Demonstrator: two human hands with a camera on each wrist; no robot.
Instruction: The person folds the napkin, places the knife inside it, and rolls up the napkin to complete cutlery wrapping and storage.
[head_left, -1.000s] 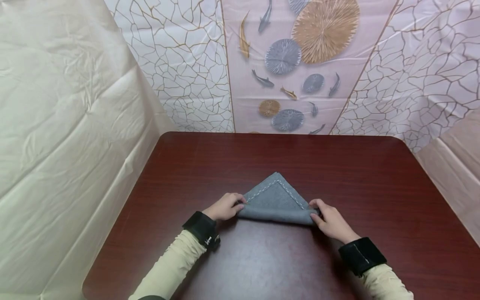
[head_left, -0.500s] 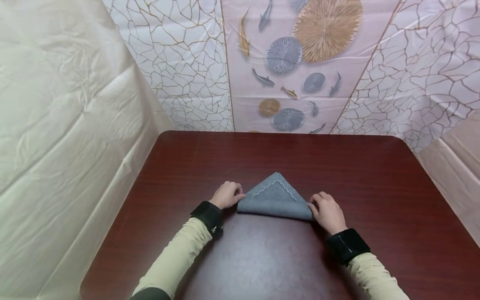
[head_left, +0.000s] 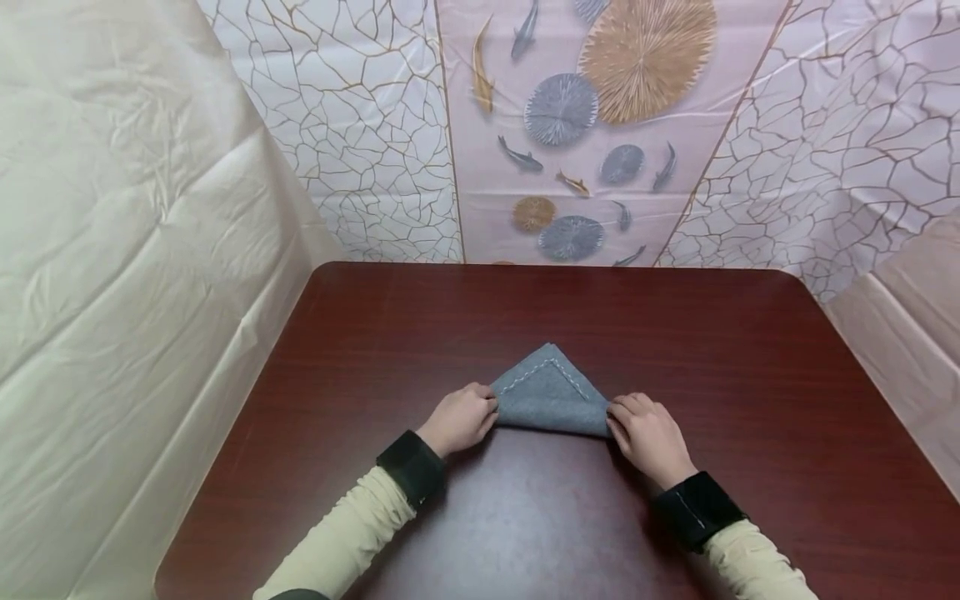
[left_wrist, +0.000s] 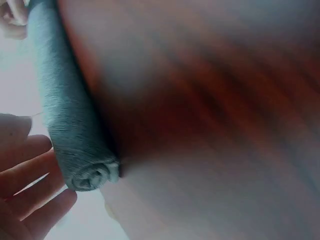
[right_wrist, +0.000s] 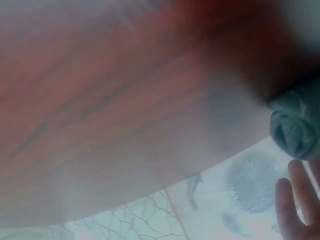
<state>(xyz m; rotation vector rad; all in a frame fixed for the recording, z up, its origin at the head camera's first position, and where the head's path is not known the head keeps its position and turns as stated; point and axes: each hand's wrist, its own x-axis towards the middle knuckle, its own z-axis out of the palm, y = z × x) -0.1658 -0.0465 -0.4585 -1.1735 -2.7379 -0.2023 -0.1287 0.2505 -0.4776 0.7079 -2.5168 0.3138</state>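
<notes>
A blue-grey cloth [head_left: 553,408] with white stitching lies on the table, its near edge rolled up and its far part a flat triangle pointing away. My left hand [head_left: 461,418] is at the roll's left end. In the left wrist view its fairly straight, spread fingers [left_wrist: 37,187] touch the side of the roll [left_wrist: 70,105], whose spiral end shows. At the right end, my right hand [head_left: 651,435] touches the roll. The right wrist view catches only a few extended fingers [right_wrist: 287,205] beside the rolled end [right_wrist: 295,132]; the rest of that hand is out of frame.
The dark red-brown table [head_left: 375,333] has rounded far corners. Behind it hangs a patterned sheet [head_left: 375,133] with printed fish and round shapes. Cream sheets [head_left: 150,292] hang at the left and right sides. Both wrists wear black bands [head_left: 411,467].
The near edge of the cloth has been rolled further away from me, leaving a smaller flat triangle. Both hands have come closer together, against the ends of the roll.
</notes>
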